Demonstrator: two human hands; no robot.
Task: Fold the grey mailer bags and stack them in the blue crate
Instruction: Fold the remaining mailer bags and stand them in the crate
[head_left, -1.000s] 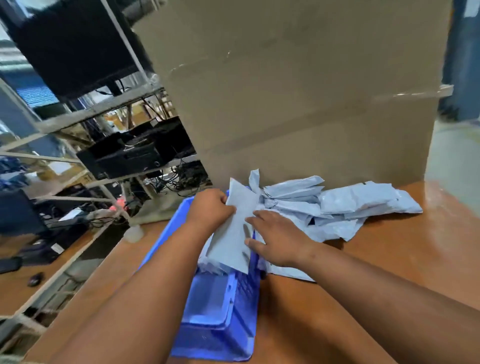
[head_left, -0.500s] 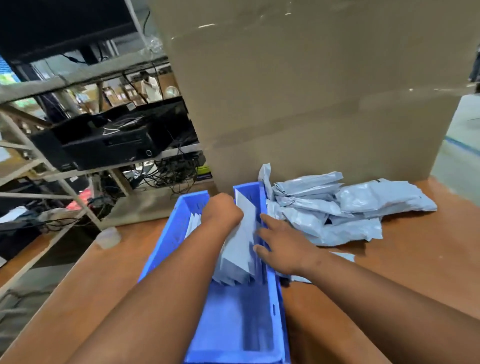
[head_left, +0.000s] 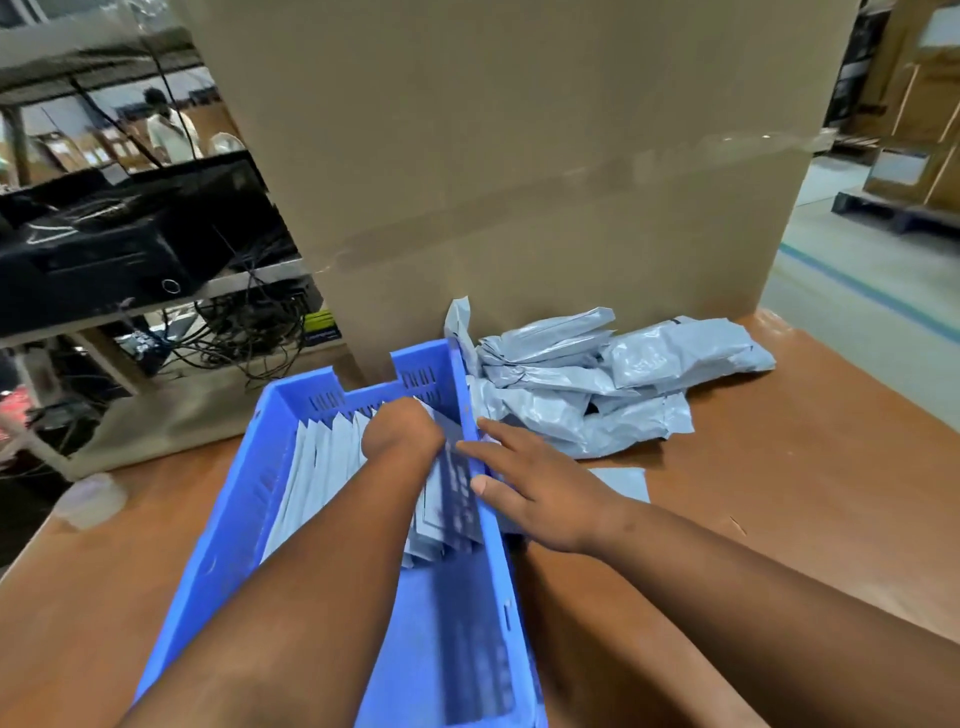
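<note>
Blue crate (head_left: 249, 499): folded grey mailer bags (head_left: 332, 447) filed upright. Our left hand (head_left: 402, 434) tucks one in, fingers hidden; right hand (head_left: 540, 493), fingers spread, steadies the rim. Unfolded bags (head_left: 597, 384) wait on the table (head_left: 805, 467).

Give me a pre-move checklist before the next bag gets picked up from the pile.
1. Folded bags stand in a row inside the blue crate: ok.
2. Left hand out of the crate: not ok, it is down among the bags.
3. Left grip let go of the latest bag: cannot tell, fingers hidden.
4. Right hand free: ok, open, fingers resting at the crate's right rim.
5. Unfolded pile waiting on the table: ok, right of the crate.
</note>
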